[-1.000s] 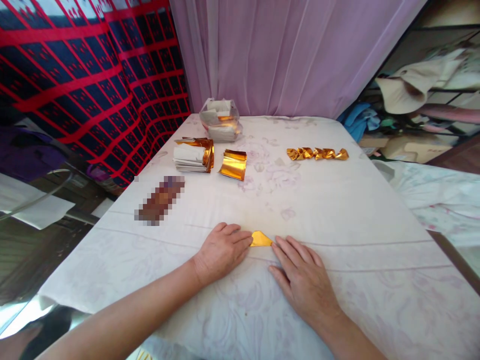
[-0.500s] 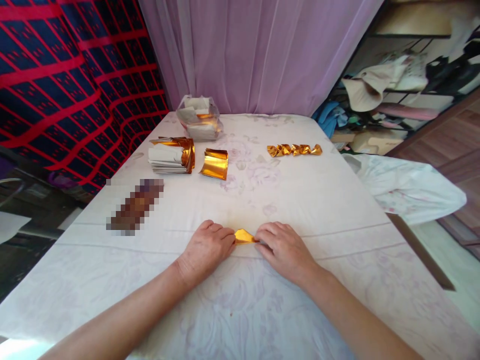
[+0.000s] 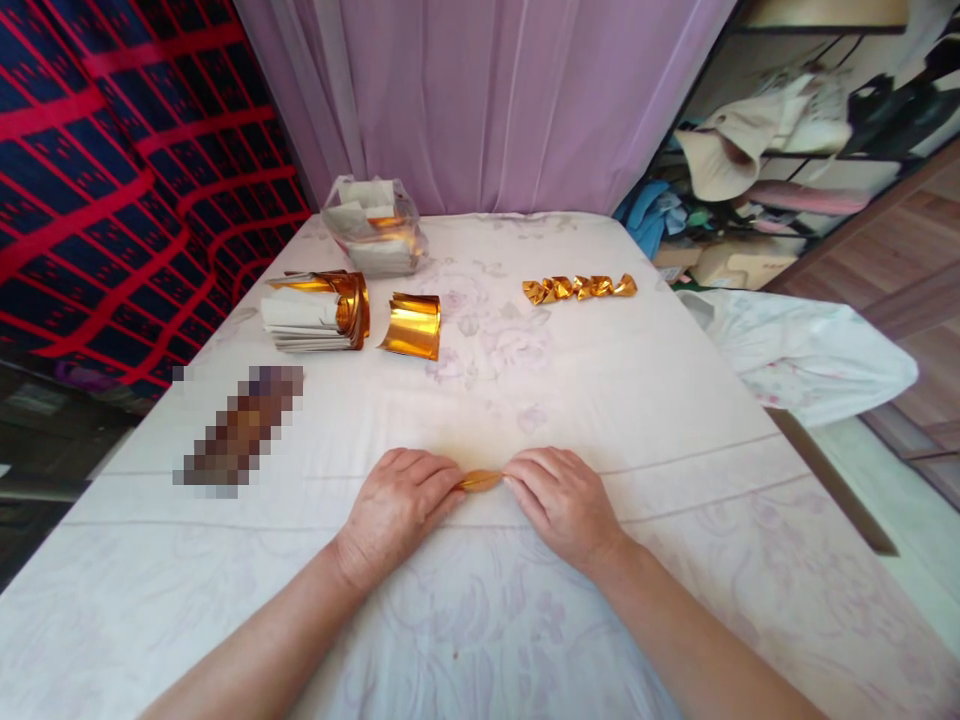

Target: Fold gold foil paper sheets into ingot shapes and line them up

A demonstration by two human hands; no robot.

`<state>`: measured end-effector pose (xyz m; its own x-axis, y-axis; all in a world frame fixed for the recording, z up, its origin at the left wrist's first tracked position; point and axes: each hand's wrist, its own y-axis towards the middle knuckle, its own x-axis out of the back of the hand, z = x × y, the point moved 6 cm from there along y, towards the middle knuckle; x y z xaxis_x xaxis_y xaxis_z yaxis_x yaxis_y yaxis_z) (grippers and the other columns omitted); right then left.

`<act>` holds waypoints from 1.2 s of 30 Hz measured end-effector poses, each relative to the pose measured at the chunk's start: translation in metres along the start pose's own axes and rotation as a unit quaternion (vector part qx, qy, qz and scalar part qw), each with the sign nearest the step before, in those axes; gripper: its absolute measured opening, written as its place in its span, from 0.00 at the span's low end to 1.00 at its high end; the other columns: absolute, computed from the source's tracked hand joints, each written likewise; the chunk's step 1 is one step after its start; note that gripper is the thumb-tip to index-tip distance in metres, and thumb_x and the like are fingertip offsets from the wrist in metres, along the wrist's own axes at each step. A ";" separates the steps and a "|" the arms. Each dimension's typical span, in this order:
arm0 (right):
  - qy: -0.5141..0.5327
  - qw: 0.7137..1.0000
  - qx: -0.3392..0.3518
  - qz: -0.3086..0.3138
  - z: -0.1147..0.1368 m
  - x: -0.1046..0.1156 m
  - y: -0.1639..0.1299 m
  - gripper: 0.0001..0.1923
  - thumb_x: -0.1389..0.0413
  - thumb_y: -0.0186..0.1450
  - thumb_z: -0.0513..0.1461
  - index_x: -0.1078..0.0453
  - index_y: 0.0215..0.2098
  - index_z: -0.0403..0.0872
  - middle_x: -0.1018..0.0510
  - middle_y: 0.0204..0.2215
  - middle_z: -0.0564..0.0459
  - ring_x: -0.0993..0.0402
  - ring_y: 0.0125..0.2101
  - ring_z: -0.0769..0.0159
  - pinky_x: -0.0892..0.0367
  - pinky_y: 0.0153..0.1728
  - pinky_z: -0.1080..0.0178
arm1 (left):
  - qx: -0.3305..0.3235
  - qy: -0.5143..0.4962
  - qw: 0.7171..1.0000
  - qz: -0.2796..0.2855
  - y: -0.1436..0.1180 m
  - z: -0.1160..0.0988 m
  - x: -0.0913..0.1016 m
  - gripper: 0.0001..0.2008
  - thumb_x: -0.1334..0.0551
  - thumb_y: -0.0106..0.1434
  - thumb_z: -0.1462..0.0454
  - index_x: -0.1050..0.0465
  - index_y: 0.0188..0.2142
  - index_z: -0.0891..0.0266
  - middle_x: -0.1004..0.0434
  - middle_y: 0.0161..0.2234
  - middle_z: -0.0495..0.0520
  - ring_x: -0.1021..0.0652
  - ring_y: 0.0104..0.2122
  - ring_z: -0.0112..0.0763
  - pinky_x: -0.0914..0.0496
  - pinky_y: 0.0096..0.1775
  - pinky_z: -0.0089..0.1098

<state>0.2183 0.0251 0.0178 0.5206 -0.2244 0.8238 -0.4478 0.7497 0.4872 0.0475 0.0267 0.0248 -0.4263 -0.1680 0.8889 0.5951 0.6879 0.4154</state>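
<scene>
Since a moment ago both hands have drawn closer together, hiding most of the gold foil piece [image 3: 480, 481]. Left hand [image 3: 397, 505] and right hand [image 3: 561, 497] pinch its ends against the white cloth [image 3: 675, 560], fingers curled. Farther off lie a curled foil sheet [image 3: 411, 325], a paper stack [image 3: 311, 312], a row of folded foil pieces [image 3: 579, 288] and a clear bag [image 3: 373, 225]. No writing is legible.

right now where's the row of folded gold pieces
In the head view the row of folded gold pieces lies on the far right part of the white cloth, right of the curled gold sheet.
</scene>
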 end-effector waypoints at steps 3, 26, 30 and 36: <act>0.012 1.000 0.004 -0.020 0.003 0.001 0.000 0.13 0.53 0.72 0.37 0.27 0.35 0.46 0.20 0.32 0.50 0.25 0.33 0.65 0.35 0.37 0.61 | 0.016 0.001 0.999 -0.037 -0.001 0.004 0.003 0.10 0.43 0.70 0.62 0.24 0.39 0.60 0.20 0.36 0.52 0.23 0.35 0.34 0.32 0.39 0.36; 0.076 0.996 -0.023 -0.038 0.009 0.001 -0.001 0.08 0.47 0.69 0.37 0.25 0.40 0.47 0.19 0.31 0.51 0.24 0.31 0.65 0.32 0.35 0.61 | 0.084 -0.187 0.979 -0.021 -0.004 0.015 -0.001 0.09 0.42 0.70 0.61 0.26 0.34 0.60 0.22 0.27 0.47 0.23 0.28 0.28 0.33 0.33 0.30; 0.088 0.996 -0.025 -0.008 0.016 -0.002 0.001 0.10 0.47 0.70 0.39 0.24 0.40 0.48 0.20 0.32 0.51 0.26 0.33 0.64 0.33 0.36 0.60 | 0.071 -0.175 0.982 -0.009 -0.004 0.008 -0.003 0.09 0.41 0.69 0.61 0.26 0.34 0.59 0.21 0.27 0.47 0.24 0.28 0.29 0.34 0.35 0.32; 0.084 0.996 -0.020 0.002 0.017 -0.004 0.003 0.10 0.48 0.70 0.37 0.25 0.35 0.47 0.21 0.29 0.53 0.27 0.30 0.66 0.36 0.34 0.61 | 0.070 -0.184 0.980 0.011 -0.003 0.007 -0.005 0.09 0.42 0.70 0.61 0.25 0.34 0.60 0.22 0.27 0.48 0.24 0.29 0.30 0.34 0.35 0.32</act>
<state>0.2026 0.0174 0.0212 0.6341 -0.1166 0.7644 -0.4230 0.7752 0.4691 0.0429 0.0306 0.0180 -0.6465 0.0974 0.7566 0.5193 0.7828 0.3430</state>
